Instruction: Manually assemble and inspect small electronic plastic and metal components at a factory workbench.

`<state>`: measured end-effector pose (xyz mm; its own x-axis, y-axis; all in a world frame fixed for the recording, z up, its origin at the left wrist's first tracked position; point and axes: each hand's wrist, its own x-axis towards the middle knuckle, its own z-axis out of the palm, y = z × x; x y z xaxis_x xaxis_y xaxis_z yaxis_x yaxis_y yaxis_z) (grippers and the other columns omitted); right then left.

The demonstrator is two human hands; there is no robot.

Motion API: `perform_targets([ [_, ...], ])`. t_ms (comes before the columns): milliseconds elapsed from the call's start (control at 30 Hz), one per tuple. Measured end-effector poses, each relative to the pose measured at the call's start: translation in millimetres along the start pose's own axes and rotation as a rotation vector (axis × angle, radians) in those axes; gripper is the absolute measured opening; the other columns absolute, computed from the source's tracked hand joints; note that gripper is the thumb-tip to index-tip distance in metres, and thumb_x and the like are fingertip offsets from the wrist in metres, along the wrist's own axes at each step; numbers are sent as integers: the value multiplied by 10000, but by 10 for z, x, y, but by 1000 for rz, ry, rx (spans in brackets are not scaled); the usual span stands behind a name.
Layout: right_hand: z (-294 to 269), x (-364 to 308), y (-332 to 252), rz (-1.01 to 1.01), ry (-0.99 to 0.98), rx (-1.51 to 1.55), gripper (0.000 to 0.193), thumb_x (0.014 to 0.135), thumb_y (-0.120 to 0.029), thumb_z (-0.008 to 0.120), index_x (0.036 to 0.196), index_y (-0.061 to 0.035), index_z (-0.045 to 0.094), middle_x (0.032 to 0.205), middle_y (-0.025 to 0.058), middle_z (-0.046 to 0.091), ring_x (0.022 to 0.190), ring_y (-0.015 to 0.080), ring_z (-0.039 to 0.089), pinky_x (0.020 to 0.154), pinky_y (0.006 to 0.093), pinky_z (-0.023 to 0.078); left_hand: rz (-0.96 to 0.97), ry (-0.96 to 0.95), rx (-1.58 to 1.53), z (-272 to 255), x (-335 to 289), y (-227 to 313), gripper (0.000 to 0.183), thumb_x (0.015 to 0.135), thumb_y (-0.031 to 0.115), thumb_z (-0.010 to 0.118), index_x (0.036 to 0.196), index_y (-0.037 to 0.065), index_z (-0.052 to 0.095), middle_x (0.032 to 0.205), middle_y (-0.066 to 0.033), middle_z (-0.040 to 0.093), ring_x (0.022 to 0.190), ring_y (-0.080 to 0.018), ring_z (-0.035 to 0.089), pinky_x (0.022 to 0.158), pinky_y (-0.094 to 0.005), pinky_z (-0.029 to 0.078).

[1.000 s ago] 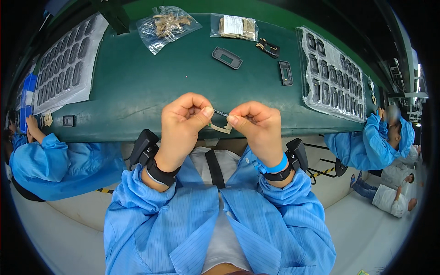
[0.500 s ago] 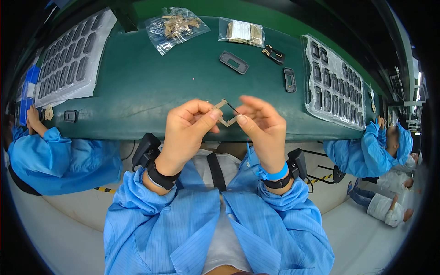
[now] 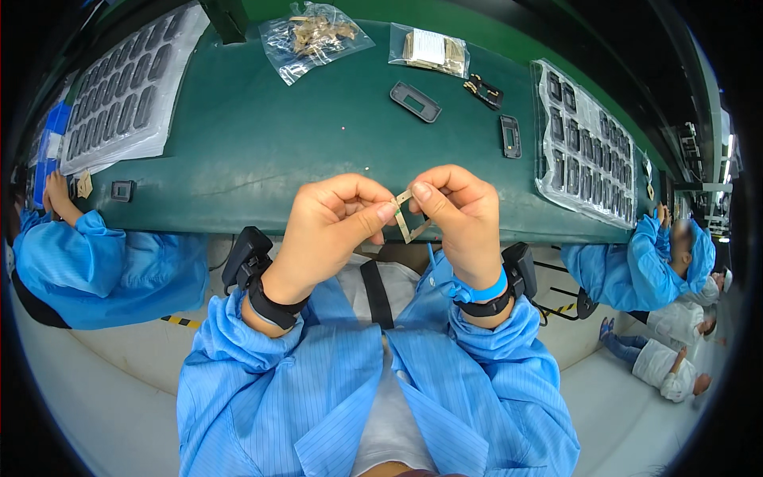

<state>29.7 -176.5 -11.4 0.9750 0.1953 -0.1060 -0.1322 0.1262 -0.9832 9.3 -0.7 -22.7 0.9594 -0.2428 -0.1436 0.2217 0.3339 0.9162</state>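
Note:
Between both hands, above the table's near edge, is a thin beige rectangular frame (image 3: pixel 403 223) with an open middle and a small green spot. My left hand (image 3: pixel 338 222) pinches its left side between thumb and fingers. On the other side my right hand (image 3: pixel 459 222) grips its upper right part, thumb near the top corner. Fingers cover parts of the frame. Beyond the hands lie a grey oblong housing (image 3: pixel 429 111) with a window cut in it, a smaller black housing (image 3: pixel 510 137), and a black part with small gold-coloured pieces (image 3: pixel 485 93).
A clear bag of beige pieces (image 3: pixel 318 40) and a labelled bag of flat beige parts (image 3: pixel 429 52) lie along the far side. Trays of dark housings stand left (image 3: pixel 119 87) and right (image 3: pixel 584 151) on the green table (image 3: pixel 262 135). Blue-clad co-workers sit at both sides.
The beige frame has turned in my hands, and my right fingers have closed onto its upper right part. A dark strip seen along it before no longer shows. The view has shifted slightly.

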Motion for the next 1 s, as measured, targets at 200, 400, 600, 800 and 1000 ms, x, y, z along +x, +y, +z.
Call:
perform_targets([
  [200,3,5,7,104,-69,137,95,875,-81,599,882,13,613,732,25,609,663,65,542,618,199,437,-43,-62,-126,-18,17,4,64,856,37,614,900,-5,596,792,-63,638,619,-78,566,571,-186,454],
  [400,35,13,8,173,-120,287,120,871,-60,602,962,11,571,729,26,605,656,71,541,606,196,433,69,-63,-215,-6,64,-10,142,837,-34,611,978,-23,599,817,-45,627,684,-73,594,608,-191,491],
  [600,17,27,72,191,-187,304,160,873,-55,599,993,-8,503,739,31,611,669,81,566,597,195,448,225,-35,-74,25,83,-1,144,791,-85,629,924,-34,613,838,-75,596,726,-144,617,671,-226,501],
  [800,27,2,-26,266,-197,291,96,883,-58,588,947,-5,539,788,42,616,721,88,580,628,205,464,147,-50,-137,-12,61,-9,145,779,-104,627,909,-39,620,860,-82,594,797,-150,613,720,-246,509],
  [1000,21,-100,-40,-35,-213,-2,91,843,-30,627,923,-3,594,826,32,600,762,82,540,667,221,447,228,-8,106,-37,49,25,154,775,-110,629,918,-52,623,876,-80,599,813,-134,606,733,-237,507],
])
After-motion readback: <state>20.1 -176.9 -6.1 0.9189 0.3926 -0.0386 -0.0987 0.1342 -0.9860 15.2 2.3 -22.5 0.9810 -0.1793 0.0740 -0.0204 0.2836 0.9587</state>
